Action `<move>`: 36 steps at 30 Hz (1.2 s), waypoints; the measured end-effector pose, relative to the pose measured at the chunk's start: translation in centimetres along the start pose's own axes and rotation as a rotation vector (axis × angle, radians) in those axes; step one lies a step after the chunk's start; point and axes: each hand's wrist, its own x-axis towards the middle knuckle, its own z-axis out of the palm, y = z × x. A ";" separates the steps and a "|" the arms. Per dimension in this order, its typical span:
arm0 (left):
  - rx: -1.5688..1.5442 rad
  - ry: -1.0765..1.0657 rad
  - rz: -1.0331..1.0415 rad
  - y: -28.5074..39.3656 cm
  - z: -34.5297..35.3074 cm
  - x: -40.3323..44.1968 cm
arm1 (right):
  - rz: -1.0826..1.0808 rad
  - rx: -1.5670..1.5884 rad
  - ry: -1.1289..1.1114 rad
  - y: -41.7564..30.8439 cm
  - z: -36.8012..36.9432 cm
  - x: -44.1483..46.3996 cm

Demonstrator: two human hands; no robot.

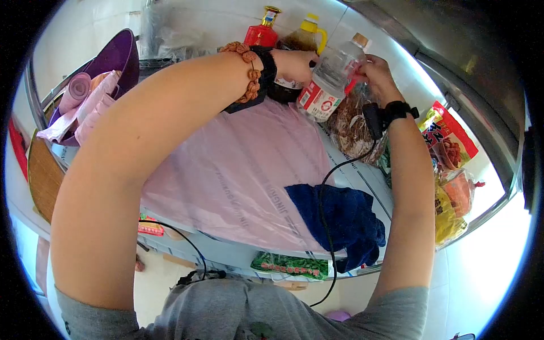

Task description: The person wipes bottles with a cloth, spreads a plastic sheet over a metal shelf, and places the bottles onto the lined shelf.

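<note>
A clear plastic bottle (pixel 334 76) with a tan cap and a red-and-white label leans at the back of the counter. My right hand (pixel 378 76) is closed on its upper right side, fingers pinched by a red strip. To the bottle's left is my left hand (pixel 296 65), its fingertips close to or touching the bottle and partly hidden. Behind that hand stands a dark-liquid bottle (pixel 299 41) with a yellow cap and handle. A red bottle (pixel 262 35) with a gold cap is farther left. Below my right hand sits a clear bag of brown dried food (pixel 354 122).
Pink plastic sheeting (pixel 243 164) covers the counter, with a dark blue cloth (pixel 343 221) on it. A purple basket (pixel 122 59) holding pink rolls is at left. Food packets (pixel 453 141) line the right side. A black cable (pixel 322 204) hangs from my right wrist.
</note>
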 end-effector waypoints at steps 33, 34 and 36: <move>-0.028 -0.365 -0.072 -2.3 6.9 6.1 | 0.012 -0.393 -0.019 5.5 0.1 2.4; -0.027 -0.350 -0.058 -3.0 7.3 6.8 | -0.029 -0.458 0.021 5.9 0.4 2.4; -0.001 -0.317 -0.039 -2.7 7.5 6.5 | -0.066 -0.472 0.052 6.5 0.3 2.2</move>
